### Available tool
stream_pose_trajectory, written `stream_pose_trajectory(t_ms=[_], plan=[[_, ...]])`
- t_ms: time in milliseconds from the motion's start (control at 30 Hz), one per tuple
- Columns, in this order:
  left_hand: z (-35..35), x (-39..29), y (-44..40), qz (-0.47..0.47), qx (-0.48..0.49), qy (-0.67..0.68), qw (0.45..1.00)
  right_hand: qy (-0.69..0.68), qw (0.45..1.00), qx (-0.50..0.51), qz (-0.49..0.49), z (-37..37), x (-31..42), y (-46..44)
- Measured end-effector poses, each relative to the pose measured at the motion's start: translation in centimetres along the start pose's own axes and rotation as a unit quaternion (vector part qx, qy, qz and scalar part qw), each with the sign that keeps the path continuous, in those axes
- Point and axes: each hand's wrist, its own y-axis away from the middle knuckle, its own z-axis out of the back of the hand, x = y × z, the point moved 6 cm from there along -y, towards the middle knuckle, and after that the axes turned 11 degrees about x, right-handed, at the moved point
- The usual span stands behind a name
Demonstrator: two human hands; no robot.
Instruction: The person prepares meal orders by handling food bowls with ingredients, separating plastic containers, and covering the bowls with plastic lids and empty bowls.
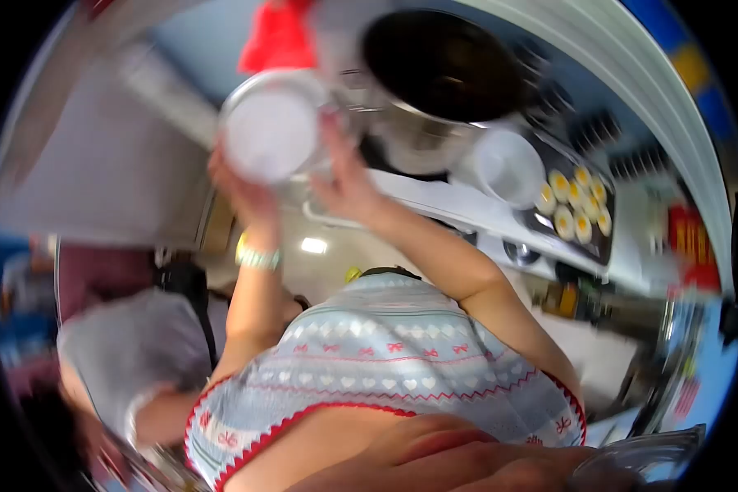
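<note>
White round container [271, 135] is at the upper left of the head view, raised in front of the person, held between 2 bare hands. Its circular face is turned toward the camera; motion blur prevents confirming whether that face is the open mouth or the base. Outline is near circular, so no long axis can be read across the face; the central axis runs roughly along the line of sight. Left hand [248, 197]: grip grasping the container at its left and near side, a pale bracelet [258, 259] at the wrist. Right hand [348, 176]: grip grasping the right side, fingers laid along the wall, thumb lower. Just beyond the container is a red item [279, 41], too blurred to identify. To the right, a large dark-mouthed pot [443, 66] stands behind a white worktop edge [414, 193]. A white tub [508, 168] is just beside a dark tray [596, 248], which bears at least 8 halved eggs [580, 203], cut faces and yolks up. At lower left, well apart from the container, 1 other person in a grey top [135, 348] is visible.
</note>
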Motion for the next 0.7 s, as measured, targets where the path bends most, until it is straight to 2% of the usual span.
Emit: stream_pose_trajectory(t_ms=[33,67,100,133,167,200,233,267,300,333,367,400,433,500,567,600,667,700], plan=[[0.8,-1.4,1.4,0.054,-0.015,0.174,0.983,-0.045,0.999,0.011,0.000,0.4,1.1,1.7],[1.5,-2.9,2.8,0.101,-0.058,0.343,0.932,-0.085,0.996,0.021,0.009,1.3,2.1,3.4],[0.7,-5.7,3.6,0.049,-0.003,0.277,0.960,-0.113,0.993,0.019,0.013,3.3,2.8,5.6],[-0.1,-8.6,4.6,-0.011,0.043,0.212,0.976,-0.177,0.983,-0.001,-0.044,5.3,3.7,8.1],[-1.1,-8.7,6.2,0.098,0.012,0.317,0.943,-0.243,0.965,-0.032,-0.092,7.3,4.6,11.1],[-3.1,-11.3,7.4,0.086,0.063,0.297,0.949,-0.205,0.967,-0.089,-0.119,9.7,5.2,14.5],[-6.3,-13.8,8.8,0.170,0.121,0.328,0.921,-0.200,0.959,-0.136,-0.151,11.8,5.7,18.3],[-9.4,-14.9,10.9,0.205,0.205,0.371,0.882,-0.205,0.947,-0.172,-0.175,13.4,6.8,22.0],[-12.4,-16.3,13.1,0.236,0.285,0.402,0.838,-0.155,0.942,-0.212,-0.208,15.9,8.1,26.1],[-15.0,-19.2,15.0,0.232,0.327,0.418,0.815,-0.140,0.918,-0.267,-0.257,18.6,10.4,30.4],[-18.2,-22.2,17.4,0.264,0.388,0.447,0.762,-0.129,0.894,-0.310,-0.296,21.1,12.8,34.2],[-24.3,-10.7,12.9,0.357,0.440,0.492,0.661,-0.026,0.860,-0.316,-0.401,17.8,4.7,27.9],[-29.9,-14.2,15.4,0.337,0.523,0.484,0.615,0.041,0.832,-0.347,-0.431,21.6,6.2,31.9],[-38.1,-19.5,22.0,0.326,0.646,0.466,0.510,-0.047,0.768,-0.493,-0.406,24.4,6.8,41.1],[-43.0,-24.7,28.5,0.298,0.710,0.493,0.406,-0.095,0.635,-0.644,-0.416,25.2,7.2,50.1],[-44.2,-27.3,31.1,0.289,0.739,0.490,0.362,-0.083,0.629,-0.658,-0.406,25.7,9.0,51.7],[-46.7,-33.8,38.7,0.264,0.798,0.454,0.294,-0.141,0.537,-0.747,-0.366,25.8,14.0,58.2],[-47.7,-35.8,41.5,0.252,0.824,0.432,0.266,-0.140,0.526,-0.758,-0.358,25.4,15.1,60.3]])
